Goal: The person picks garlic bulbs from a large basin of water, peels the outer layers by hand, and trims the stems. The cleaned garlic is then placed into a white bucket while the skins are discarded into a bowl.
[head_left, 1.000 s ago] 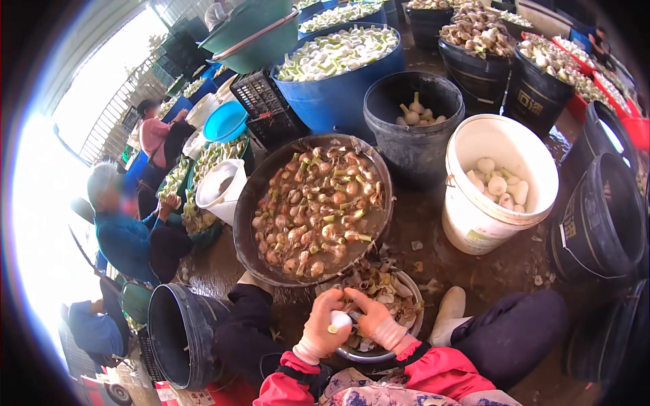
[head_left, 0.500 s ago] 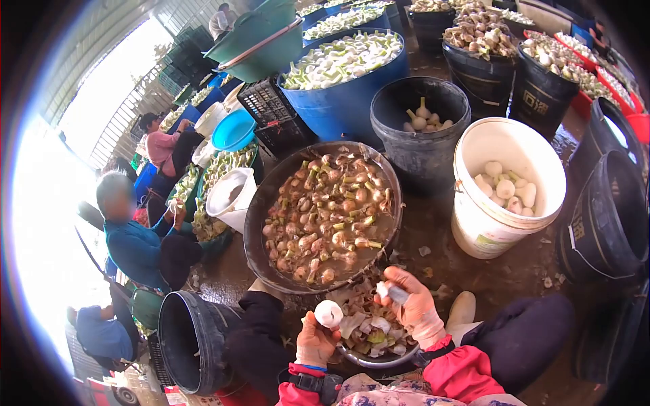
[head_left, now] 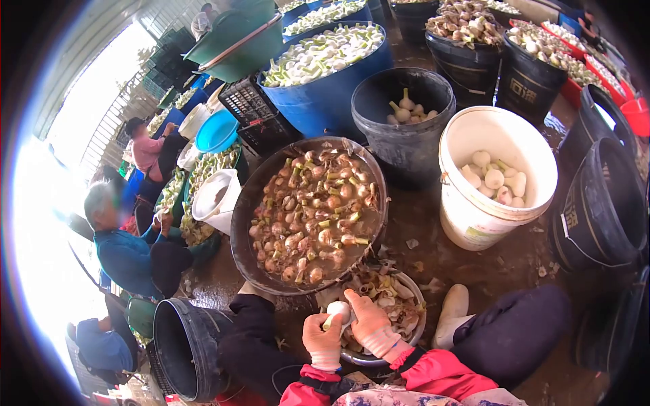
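Hands sit at 6 o'clock in my feed, pressed close together. Left hand (head_left: 323, 338) is curled around a white peeled bulb (head_left: 336, 310), gripping it from below. Right hand (head_left: 369, 319) closes on the same bulb from its 3 o'clock side, thumb on top; I can't tell if it also holds a blade. Bulb hangs over the 9 o'clock rim of a metal bowl (head_left: 418, 331) full of peelings. At the bowl's 12 o'clock, edges overlapping, a wide dark basin (head_left: 238, 223) of muddy unpeeled bulbs. White bucket (head_left: 467, 223) at 2 o'clock of the hands, a few peeled bulbs inside. Black bucket (head_left: 183, 352) at 9 o'clock, just beside the person's leg. Co-worker in blue (head_left: 125, 250) at 10 o'clock, well apart, hands on their own pile.
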`<action>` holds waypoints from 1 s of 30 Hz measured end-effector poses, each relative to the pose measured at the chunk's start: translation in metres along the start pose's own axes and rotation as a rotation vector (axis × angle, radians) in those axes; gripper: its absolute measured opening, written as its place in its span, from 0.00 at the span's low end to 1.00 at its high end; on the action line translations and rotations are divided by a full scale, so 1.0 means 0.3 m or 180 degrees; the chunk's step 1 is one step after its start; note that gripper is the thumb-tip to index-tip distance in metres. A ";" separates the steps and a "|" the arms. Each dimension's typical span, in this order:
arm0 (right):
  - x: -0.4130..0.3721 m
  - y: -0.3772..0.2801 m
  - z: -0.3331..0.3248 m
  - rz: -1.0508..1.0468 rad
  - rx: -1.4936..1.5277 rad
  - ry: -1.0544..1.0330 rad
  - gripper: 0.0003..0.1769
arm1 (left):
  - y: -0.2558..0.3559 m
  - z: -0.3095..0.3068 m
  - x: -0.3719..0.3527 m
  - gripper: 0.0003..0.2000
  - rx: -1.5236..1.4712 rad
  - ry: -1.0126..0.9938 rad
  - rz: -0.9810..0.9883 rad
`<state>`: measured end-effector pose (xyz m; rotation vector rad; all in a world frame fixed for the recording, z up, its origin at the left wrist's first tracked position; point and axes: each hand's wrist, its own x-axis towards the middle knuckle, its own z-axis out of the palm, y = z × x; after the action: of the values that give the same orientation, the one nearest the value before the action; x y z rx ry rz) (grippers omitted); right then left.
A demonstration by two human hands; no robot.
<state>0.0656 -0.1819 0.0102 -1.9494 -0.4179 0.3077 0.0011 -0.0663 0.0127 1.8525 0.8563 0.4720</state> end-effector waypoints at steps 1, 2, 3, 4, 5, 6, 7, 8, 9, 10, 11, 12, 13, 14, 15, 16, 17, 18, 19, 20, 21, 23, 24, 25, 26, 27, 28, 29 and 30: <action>0.001 0.010 0.004 0.0007 0.0002 0.0011 0.34 | -0.015 -0.003 0.003 0.09 0.0478 0.0014 0.0755; 0.005 0.021 0.011 0.0048 -0.0005 -0.0017 0.33 | -0.012 -0.006 0.006 0.08 0.0954 0.0033 0.1512; 0.005 0.030 0.017 0.0086 -0.0013 -0.0044 0.33 | -0.019 -0.010 0.007 0.08 0.0953 0.0026 0.1522; -0.001 0.037 0.024 0.0085 -0.0013 -0.0036 0.33 | -0.033 -0.014 0.008 0.08 0.0699 0.0013 0.0969; -0.005 0.033 0.026 0.0090 0.0199 -0.0008 0.33 | -0.029 -0.015 0.007 0.07 0.0443 0.0004 0.0415; -0.006 0.031 0.027 0.0092 0.0412 0.0017 0.34 | -0.024 -0.018 0.006 0.07 0.0441 0.0007 0.0419; -0.005 0.032 0.025 0.0087 0.0413 0.0015 0.34 | -0.017 -0.024 0.001 0.07 0.0656 -0.0031 0.0784; -0.001 0.025 0.017 0.0201 0.0227 -0.0124 0.33 | -0.006 -0.029 -0.003 0.07 0.0873 -0.0072 0.1149; 0.002 0.021 0.013 0.0317 0.0041 -0.0256 0.33 | -0.007 -0.036 -0.003 0.07 0.0875 -0.0075 0.1155; 0.004 0.035 0.018 0.0322 0.0046 -0.0243 0.33 | -0.009 -0.046 -0.003 0.08 0.0399 -0.0300 0.0740; 0.012 0.058 0.022 0.0296 0.0380 0.0046 0.32 | 0.011 -0.050 -0.002 0.10 -0.0076 -0.0525 0.0322; 0.019 0.083 0.023 0.0267 0.0714 0.0334 0.30 | 0.034 -0.056 -0.002 0.10 -0.0073 -0.0537 0.0330; 0.025 0.111 0.017 0.0449 0.0832 0.0360 0.28 | 0.060 -0.069 -0.004 0.13 -0.1308 -0.0867 -0.0290; 0.036 0.146 0.022 0.0528 0.0986 0.0378 0.27 | 0.087 -0.086 0.002 0.16 -0.2538 -0.1169 -0.0911; 0.038 0.169 0.013 0.0604 0.1024 0.0079 0.27 | 0.067 -0.104 0.039 0.24 -0.2966 -0.1637 -0.1000; 0.040 0.187 0.011 0.0670 0.1057 -0.0228 0.27 | 0.048 -0.123 0.048 0.24 -0.2954 -0.1606 -0.0964; 0.041 0.173 0.010 0.0632 0.1076 -0.0248 0.27 | 0.076 -0.132 0.052 0.25 -0.3074 -0.1594 -0.1055; 0.032 0.161 0.007 0.0446 0.0716 -0.0323 0.27 | 0.093 -0.138 0.057 0.26 -0.3198 -0.1592 -0.1151; 0.022 0.150 0.002 0.0270 0.0350 -0.0390 0.27 | 0.066 -0.141 0.065 0.23 -0.3038 -0.1417 -0.0993; 0.021 0.117 -0.013 0.0259 0.0354 -0.0388 0.27 | 0.067 -0.141 0.064 0.23 -0.3036 -0.1416 -0.0981; 0.022 0.068 -0.031 0.0146 0.0922 -0.0119 0.27 | 0.074 -0.139 0.059 0.21 -0.2568 -0.1058 -0.0849; 0.017 0.001 -0.057 -0.0341 0.1303 0.0404 0.29 | 0.120 -0.117 0.031 0.15 -0.1729 -0.0525 -0.0634; 0.008 -0.010 -0.054 -0.0321 0.1294 0.0417 0.29 | 0.116 -0.103 0.021 0.15 -0.1727 -0.0546 -0.0649; -0.001 -0.017 -0.047 -0.0314 0.1286 0.0370 0.31 | 0.112 -0.091 0.013 0.13 -0.1184 -0.0504 -0.0339; -0.007 -0.026 -0.049 -0.0309 0.1279 0.0323 0.32 | 0.110 -0.079 0.007 0.11 -0.0643 -0.0462 -0.0026; -0.011 -0.032 -0.057 -0.0372 0.0955 0.0294 0.33 | 0.112 -0.067 0.004 0.11 -0.0642 -0.0486 -0.0034; -0.010 -0.040 -0.063 -0.0350 0.0950 0.0310 0.33 | 0.115 -0.056 0.001 0.10 -0.0064 -0.0428 0.0610; -0.009 -0.047 -0.068 -0.0115 0.0535 0.0170 0.32 | 0.121 -0.047 -0.003 0.10 0.0517 -0.0367 0.1254; -0.004 -0.048 -0.076 0.0119 0.0123 0.0029 0.31 | 0.127 -0.040 -0.006 0.10 0.1096 -0.0302 0.1901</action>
<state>0.0714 -0.1960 0.0324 -1.9219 -0.3672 0.3285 0.0053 -0.0696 0.0521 2.4344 0.3141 0.6221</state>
